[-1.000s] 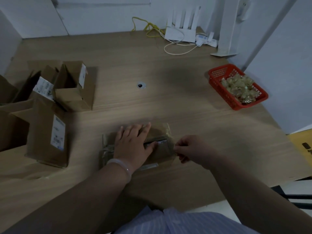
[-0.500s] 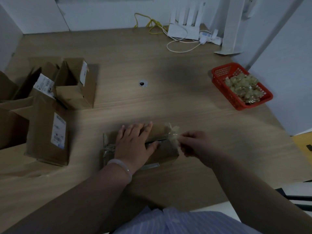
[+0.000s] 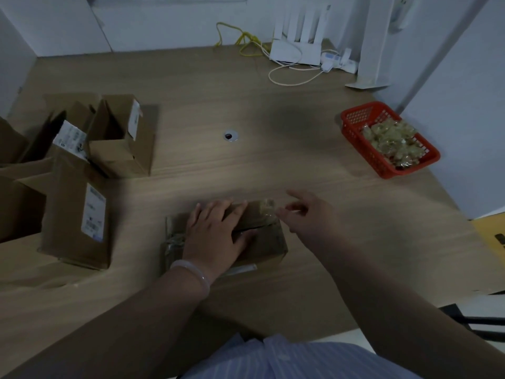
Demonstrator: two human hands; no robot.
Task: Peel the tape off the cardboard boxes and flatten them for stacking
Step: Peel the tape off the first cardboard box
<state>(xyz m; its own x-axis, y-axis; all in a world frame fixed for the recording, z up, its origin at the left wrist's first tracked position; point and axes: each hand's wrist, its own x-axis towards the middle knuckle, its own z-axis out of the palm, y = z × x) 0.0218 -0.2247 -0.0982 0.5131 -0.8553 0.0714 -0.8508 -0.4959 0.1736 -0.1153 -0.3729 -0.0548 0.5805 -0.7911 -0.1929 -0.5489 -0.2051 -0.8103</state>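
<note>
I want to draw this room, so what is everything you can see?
table: one, light wood, under everything
small cardboard box: one, brown, near edge
tape: one strip, clear, box's right end
other cardboard boxes: several, brown, opened, left side
basket: one, red, right side, holding pale crumpled wads
router: one, white, far edge
yellow cable: one, yellow, left of router
white cable: one, white, before router
bracelet: one, pale, left wrist
left hand: one, flat on the small box
right hand: one, blurred, pinching the tape

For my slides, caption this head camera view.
Left hand presses the cardboard box while right hand pinches tape at its end.
</note>
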